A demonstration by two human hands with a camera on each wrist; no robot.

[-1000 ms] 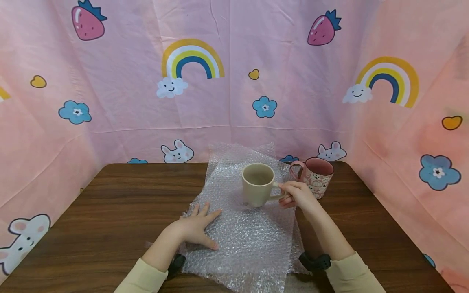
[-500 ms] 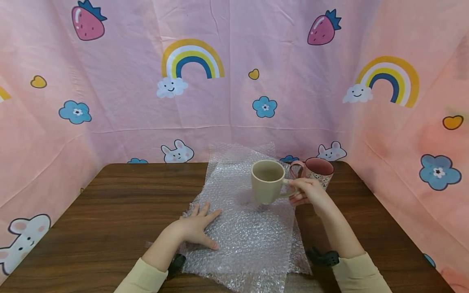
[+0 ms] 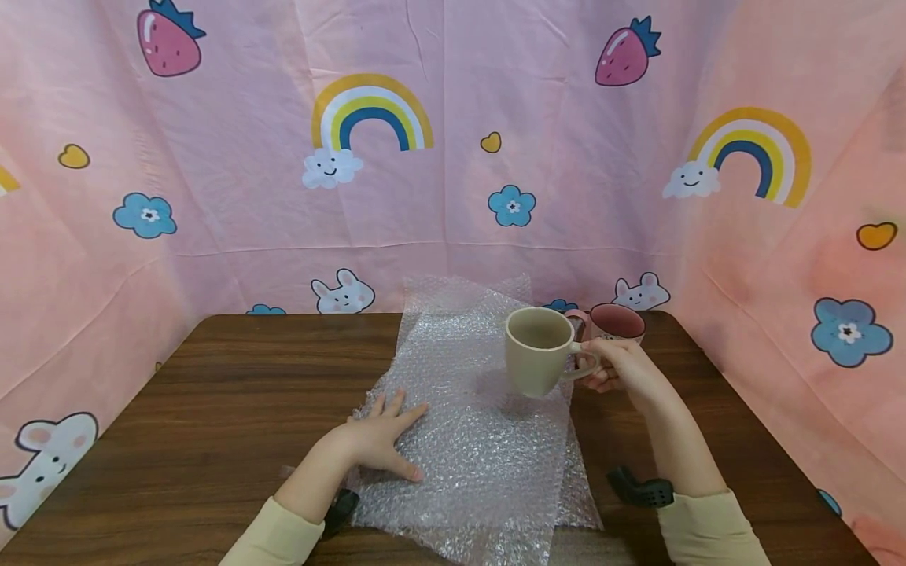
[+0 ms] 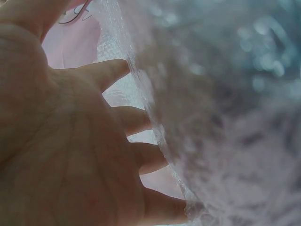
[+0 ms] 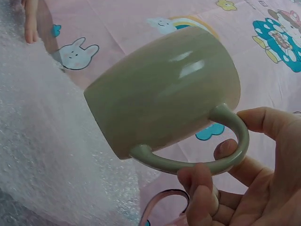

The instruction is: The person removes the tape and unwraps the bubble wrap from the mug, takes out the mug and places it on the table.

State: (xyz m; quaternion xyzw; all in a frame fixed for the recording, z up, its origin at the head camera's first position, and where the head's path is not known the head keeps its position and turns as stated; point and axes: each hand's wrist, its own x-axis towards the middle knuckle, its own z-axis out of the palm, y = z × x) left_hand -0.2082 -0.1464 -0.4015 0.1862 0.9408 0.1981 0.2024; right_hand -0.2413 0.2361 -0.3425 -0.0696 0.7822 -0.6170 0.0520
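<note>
My right hand (image 3: 617, 365) grips the handle of a plain cream mug (image 3: 536, 358), holding it over the right part of the bubble wrap (image 3: 481, 448). In the right wrist view the mug (image 5: 169, 94) shows its smooth side, and fingers and thumb curl round its loop handle. My left hand (image 3: 382, 442) lies with fingers spread on the left edge of the bubble wrap. The left wrist view has this palm (image 4: 70, 141) close up, fingertips right at the sheet's edge. Behind my right hand stands a pink patterned mug (image 3: 617, 321), partly hidden.
The bubble wrap sheets overlap on a dark wooden table (image 3: 233, 417) and reach past its back edge. A pink cloth (image 3: 453, 196) printed with rainbows and rabbits hangs behind and along both sides.
My right hand has carried the cream mug rightward and slightly up, now overlapping the pink mug in view. My left hand has stayed in place on the bubble wrap.
</note>
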